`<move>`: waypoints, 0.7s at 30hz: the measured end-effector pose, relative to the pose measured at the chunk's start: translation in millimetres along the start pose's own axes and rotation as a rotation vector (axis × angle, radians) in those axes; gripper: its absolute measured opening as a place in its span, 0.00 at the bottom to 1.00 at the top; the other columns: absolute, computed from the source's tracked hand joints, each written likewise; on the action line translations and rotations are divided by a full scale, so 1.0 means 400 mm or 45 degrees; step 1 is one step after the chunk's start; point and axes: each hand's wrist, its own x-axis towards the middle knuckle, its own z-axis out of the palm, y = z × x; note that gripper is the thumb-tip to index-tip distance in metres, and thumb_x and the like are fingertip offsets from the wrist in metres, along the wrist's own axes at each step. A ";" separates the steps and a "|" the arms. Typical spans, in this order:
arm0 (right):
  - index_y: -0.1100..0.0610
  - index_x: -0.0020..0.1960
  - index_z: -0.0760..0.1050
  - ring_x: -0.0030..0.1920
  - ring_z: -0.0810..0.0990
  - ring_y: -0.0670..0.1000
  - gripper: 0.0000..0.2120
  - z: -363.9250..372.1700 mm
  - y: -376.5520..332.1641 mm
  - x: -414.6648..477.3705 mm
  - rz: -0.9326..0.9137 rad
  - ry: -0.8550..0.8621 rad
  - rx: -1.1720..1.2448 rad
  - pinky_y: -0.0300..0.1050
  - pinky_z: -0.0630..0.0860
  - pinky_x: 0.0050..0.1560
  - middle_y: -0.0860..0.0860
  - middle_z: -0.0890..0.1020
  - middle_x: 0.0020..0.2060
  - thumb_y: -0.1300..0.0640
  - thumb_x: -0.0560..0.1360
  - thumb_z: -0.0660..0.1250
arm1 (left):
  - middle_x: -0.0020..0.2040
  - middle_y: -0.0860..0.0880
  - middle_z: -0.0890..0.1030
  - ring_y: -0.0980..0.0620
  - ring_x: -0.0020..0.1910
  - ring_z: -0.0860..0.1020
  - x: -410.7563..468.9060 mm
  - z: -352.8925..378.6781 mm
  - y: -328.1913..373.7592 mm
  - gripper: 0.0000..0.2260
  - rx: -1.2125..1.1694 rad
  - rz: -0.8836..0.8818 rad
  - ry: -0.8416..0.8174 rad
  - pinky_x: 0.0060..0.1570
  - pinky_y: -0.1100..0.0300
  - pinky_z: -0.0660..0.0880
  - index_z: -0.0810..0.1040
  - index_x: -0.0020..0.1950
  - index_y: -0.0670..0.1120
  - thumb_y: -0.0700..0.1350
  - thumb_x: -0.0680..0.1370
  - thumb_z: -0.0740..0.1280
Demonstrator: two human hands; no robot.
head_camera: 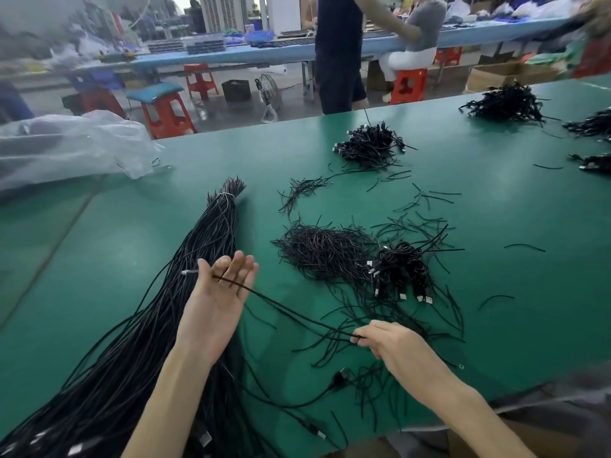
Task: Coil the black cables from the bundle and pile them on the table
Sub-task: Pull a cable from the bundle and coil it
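1. Head view: the left hand (216,302) is hovering palm-up over the bundle (211,233). Its fingers (243,269) are stretching straight and wide, with a black cable (281,305) lying across them.
2. The right hand (388,342) is pinching that cable between thumb and curled fingers, low above the green desk (512,226).
3. The bundle is lying along the desk's left side. A pile of coiled cables (401,269) is sitting to its right among loose ties (324,252).
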 end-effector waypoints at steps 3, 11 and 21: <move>0.50 0.66 0.79 0.44 0.73 0.32 0.14 0.003 0.003 0.000 -0.019 -0.036 0.004 0.38 0.76 0.59 0.28 0.68 0.40 0.62 0.83 0.63 | 0.44 0.54 0.80 0.57 0.39 0.80 -0.007 0.000 0.019 0.19 -0.123 -0.021 -0.071 0.49 0.60 0.80 0.79 0.49 0.47 0.58 0.85 0.56; 0.44 0.57 0.81 0.40 0.75 0.36 0.12 0.009 0.010 -0.002 0.057 -0.061 0.158 0.35 0.74 0.51 0.33 0.76 0.36 0.56 0.85 0.60 | 0.25 0.56 0.66 0.59 0.22 0.59 -0.056 -0.001 0.050 0.19 0.199 -0.151 -0.395 0.28 0.63 0.59 0.72 0.39 0.50 0.57 0.87 0.57; 0.52 0.40 0.78 0.29 0.68 0.47 0.18 -0.072 -0.146 0.047 0.012 0.285 1.013 0.43 0.69 0.33 0.49 0.70 0.26 0.46 0.84 0.60 | 0.78 0.61 0.68 0.62 0.78 0.64 -0.082 0.019 -0.050 0.24 1.896 -0.423 -0.971 0.80 0.50 0.59 0.72 0.76 0.56 0.62 0.83 0.55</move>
